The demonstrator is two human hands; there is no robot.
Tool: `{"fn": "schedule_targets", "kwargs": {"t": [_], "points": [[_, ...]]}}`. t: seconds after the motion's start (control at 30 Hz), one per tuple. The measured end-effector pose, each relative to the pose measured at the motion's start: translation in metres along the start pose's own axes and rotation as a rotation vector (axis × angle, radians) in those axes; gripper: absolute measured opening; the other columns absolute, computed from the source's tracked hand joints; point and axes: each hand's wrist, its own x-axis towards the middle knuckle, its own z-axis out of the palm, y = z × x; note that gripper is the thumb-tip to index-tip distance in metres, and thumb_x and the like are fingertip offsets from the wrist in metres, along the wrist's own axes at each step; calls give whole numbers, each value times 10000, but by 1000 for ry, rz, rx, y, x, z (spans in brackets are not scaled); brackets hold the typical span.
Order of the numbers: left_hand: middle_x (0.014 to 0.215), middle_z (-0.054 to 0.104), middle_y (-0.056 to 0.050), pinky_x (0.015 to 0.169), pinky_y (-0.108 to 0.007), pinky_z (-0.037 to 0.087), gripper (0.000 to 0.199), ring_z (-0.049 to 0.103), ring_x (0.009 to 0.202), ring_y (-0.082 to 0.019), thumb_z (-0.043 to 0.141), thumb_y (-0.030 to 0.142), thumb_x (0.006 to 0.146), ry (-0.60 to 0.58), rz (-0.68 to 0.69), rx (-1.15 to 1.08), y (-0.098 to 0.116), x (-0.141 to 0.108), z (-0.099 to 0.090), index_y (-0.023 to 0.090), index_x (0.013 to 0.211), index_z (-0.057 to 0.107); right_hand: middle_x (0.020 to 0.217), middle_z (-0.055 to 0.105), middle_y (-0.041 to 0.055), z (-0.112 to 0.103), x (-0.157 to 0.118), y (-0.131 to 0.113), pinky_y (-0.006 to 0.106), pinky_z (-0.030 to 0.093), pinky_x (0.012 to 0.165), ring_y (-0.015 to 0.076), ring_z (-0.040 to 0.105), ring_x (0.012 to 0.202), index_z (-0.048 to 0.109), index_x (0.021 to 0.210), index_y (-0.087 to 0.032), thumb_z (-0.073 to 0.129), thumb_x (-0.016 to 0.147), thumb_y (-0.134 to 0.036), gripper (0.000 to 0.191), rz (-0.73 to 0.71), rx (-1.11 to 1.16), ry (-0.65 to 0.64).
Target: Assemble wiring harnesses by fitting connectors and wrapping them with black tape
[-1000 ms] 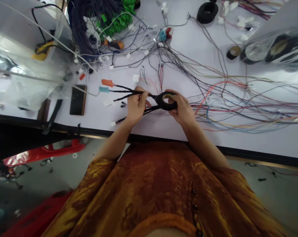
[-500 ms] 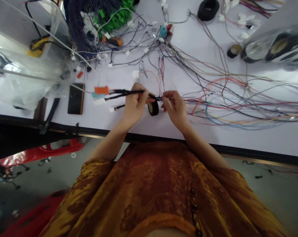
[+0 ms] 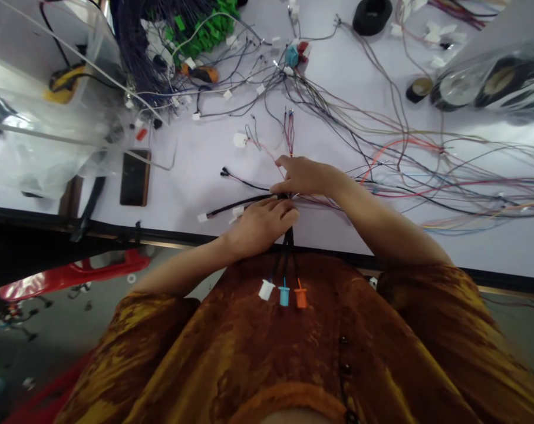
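A wire harness (image 3: 289, 237) wrapped in black tape lies at the table's front edge. Its white, blue and orange connectors (image 3: 284, 295) hang down over my clothing. My left hand (image 3: 263, 227) is closed over the harness at its branching point, fingers pressed together. Just above it is my right hand (image 3: 306, 175), index finger and thumb apart, the thumb beside the harness. Leftward from the junction run a taped branch (image 3: 240, 203) with a white plug and a thinner branch (image 3: 249, 183) with small black ends. Thin red wires (image 3: 290, 135) stick out beyond my right hand.
Loose coloured wires (image 3: 426, 188) spread across the right side. A phone (image 3: 135, 178) lies left, near a clear plastic bag (image 3: 41, 153). Green connectors (image 3: 209, 35) on dark wires lie at the back. Black tape rolls (image 3: 372, 16) stand at the back right.
The harness has turned so its coloured connectors point toward me instead of left. My left hand moved down onto it; my right hand moved left above it. The small tape roll no longer shows.
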Motion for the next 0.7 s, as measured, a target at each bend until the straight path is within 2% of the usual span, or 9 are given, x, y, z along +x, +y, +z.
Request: {"fn": "schedule_targets", "kwargs": {"t": [0.07,0.13,0.27,0.37,0.47,0.53,0.63,0.7], "points": [[1051,748,-107,826,-327,588,265,725,878,-198,444,12,894,-4,15,59,5,1,-1,159,981,647,715,652,17,1,5,-3,375,499,775,273,662,858,653,950,-221,926,544,-271,492,-25,-17,-93],[999,748,-108,793,-332,593,245,723,837,-203,456,7,898,-17,11,82,10,2,-2,152,950,647,688,633,10,5,9,-6,377,500,756,262,657,816,654,956,-220,923,539,-235,497,-19,18,-131],[985,741,-126,735,-347,586,230,720,796,-219,489,-4,889,-79,-42,104,18,5,-3,153,933,651,749,644,33,15,7,-14,409,509,793,269,646,849,652,1059,-202,853,591,-157,512,-51,43,-43],[1008,737,-159,760,-382,594,239,726,830,-242,457,1,898,-78,-60,81,16,4,-2,142,926,649,841,659,59,19,1,-18,427,519,827,266,634,873,628,1124,-186,778,652,-175,496,-42,-4,35],[1041,744,-178,848,-401,604,264,736,909,-255,411,2,901,20,-27,-34,7,-4,3,121,945,642,880,651,50,21,-2,-14,421,525,835,235,619,852,610,1083,-193,712,696,-200,400,-2,28,125],[1122,751,-162,939,-401,597,271,740,1006,-246,415,18,914,108,-63,-148,-1,-12,9,136,993,645,839,621,26,22,-2,-5,383,527,785,198,598,802,590,1019,-201,666,724,-191,304,40,144,236],[1245,745,-91,980,-365,597,205,732,1107,-207,502,133,970,290,-264,-367,-9,-22,18,217,1054,669,709,516,-21,20,-5,11,292,485,622,138,527,656,548,984,-219,590,813,-224,176,134,471,407],[1236,754,-69,972,-358,603,136,736,1110,-197,566,243,984,424,-461,-551,-12,-24,23,247,1032,693,644,436,-50,18,-8,19,236,405,512,102,440,543,534,971,-233,591,851,-289,144,172,672,426]]}}
